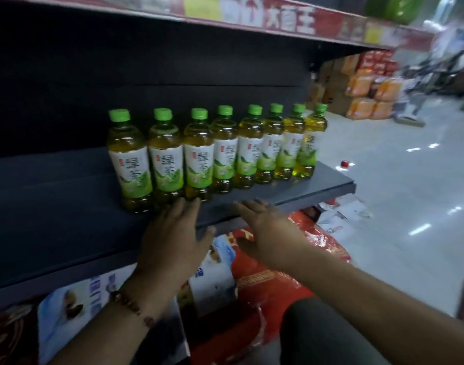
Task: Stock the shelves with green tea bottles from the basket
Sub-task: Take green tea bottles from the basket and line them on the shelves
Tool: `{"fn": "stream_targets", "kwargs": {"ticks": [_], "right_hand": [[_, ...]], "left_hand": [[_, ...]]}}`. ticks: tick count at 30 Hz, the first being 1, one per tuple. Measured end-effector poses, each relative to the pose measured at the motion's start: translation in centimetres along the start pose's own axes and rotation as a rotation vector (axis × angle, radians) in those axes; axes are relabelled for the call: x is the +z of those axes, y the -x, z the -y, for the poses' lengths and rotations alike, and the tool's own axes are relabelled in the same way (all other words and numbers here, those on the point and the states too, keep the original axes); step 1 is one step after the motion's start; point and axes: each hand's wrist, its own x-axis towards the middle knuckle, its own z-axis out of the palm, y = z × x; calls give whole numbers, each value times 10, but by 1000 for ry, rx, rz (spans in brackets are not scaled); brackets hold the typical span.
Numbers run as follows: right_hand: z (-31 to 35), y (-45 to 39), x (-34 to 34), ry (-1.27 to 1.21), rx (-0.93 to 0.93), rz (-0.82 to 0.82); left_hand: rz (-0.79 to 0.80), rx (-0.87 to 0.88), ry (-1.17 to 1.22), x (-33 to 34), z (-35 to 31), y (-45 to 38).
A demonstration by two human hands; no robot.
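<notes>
Eight green tea bottles [215, 151] lined upright along the dark shelf [317, 189] front, labels outward for shoppers, with left hand [173, 241] and right hand [267, 227] flat-fingered, holding nothing, probably squaring the row; basket unseen.

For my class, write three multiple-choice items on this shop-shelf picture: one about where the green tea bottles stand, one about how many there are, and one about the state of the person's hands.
1. Where do the green tea bottles stand?
A. In one row on the dark shelf
B. On the floor
C. On the top shelf

2. How many bottles are in the row?
A. Five
B. Eight
C. Twelve

3. What are the hands doing?
A. Each grips a bottle
B. Both are open and hold nothing
C. One lifts a cap

Answers: 1 A, they line up along the shelf; 2 B, eight green caps show; 3 B, the left hand and right hand have straight fingers, empty.
</notes>
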Motion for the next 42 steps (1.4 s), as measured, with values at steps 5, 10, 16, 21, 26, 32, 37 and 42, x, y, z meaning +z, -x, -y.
{"fn": "stream_targets", "kwargs": {"ticks": [5,10,16,21,26,32,37,42], "right_hand": [[-92,82,-6,107,265,88],[-171,178,-6,49,520,59],[-242,291,21,-50,840,124],[-275,371,68,-117,1018,239],[-281,410,120,-197,1117,405],[-290,407,151,-337,1186,425],[-304,390,170,-420,1236,488],[-314,386,168,-437,1217,553]], "left_hand": [[171,284,-121,58,-94,2],[246,545,-94,116,-206,20],[433,801,-65,183,-325,57],[578,906,-43,241,-347,103],[589,1008,-101,272,-347,108],[653,1008,-167,294,-341,107],[631,1043,-134,297,-348,110],[633,1032,-122,298,-353,110]]}}
